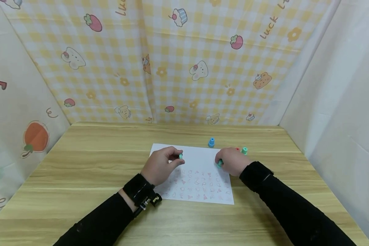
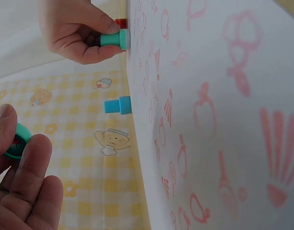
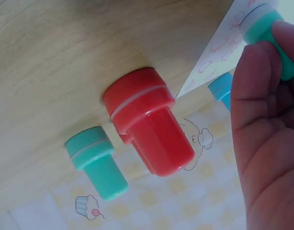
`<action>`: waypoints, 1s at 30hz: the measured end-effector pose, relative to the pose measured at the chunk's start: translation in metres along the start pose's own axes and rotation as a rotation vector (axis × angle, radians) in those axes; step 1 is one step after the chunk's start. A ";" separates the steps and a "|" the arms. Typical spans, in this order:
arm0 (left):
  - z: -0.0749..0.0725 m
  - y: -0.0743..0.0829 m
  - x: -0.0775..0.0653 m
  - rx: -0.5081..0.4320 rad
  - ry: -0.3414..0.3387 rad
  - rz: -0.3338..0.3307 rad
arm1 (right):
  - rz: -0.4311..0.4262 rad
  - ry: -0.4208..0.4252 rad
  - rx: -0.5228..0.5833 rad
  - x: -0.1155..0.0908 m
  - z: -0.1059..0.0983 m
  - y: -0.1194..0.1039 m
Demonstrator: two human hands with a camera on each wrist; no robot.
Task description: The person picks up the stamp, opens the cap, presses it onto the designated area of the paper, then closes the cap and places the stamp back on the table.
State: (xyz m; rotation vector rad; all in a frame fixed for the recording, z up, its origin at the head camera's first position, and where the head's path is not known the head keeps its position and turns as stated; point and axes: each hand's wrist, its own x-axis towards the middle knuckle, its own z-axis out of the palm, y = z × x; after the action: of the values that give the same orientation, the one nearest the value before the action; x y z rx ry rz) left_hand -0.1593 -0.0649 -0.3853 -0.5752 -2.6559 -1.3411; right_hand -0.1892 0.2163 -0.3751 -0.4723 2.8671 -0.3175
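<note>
Right hand [image 1: 232, 161] pinches a green stamp [image 2: 113, 40] by its handle, pale end at or just off the paper [image 1: 200, 158], near its right edge; contact hard to tell. Left hand [image 1: 160, 166] pinches a green cap [image 2: 24, 131], dark inside showing. Likely risks: a tilt or sideways slip of the stamp would smear a print; a loose left pinch could drop the cap. Stamp: slim handle, wider collar, whitish base. Pink-red prints [image 2: 278, 136] cover the nearer paper. Farther out: blue stamp [image 1: 211, 142], red stamp [image 3: 158, 139], second green stamp [image 3: 106, 177].
</note>
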 end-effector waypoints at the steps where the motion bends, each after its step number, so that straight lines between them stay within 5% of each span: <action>1: 0.000 0.000 0.000 0.002 -0.001 0.001 | 0.001 0.001 -0.002 0.000 0.000 0.000; 30: 0.002 0.000 0.000 0.013 -0.001 0.008 | 0.019 -0.028 0.002 0.001 0.000 -0.001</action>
State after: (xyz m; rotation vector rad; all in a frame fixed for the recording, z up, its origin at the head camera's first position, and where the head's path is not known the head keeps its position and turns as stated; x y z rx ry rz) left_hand -0.1590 -0.0638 -0.3864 -0.5849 -2.6583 -1.3212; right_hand -0.1900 0.2149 -0.3755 -0.4449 2.8423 -0.3086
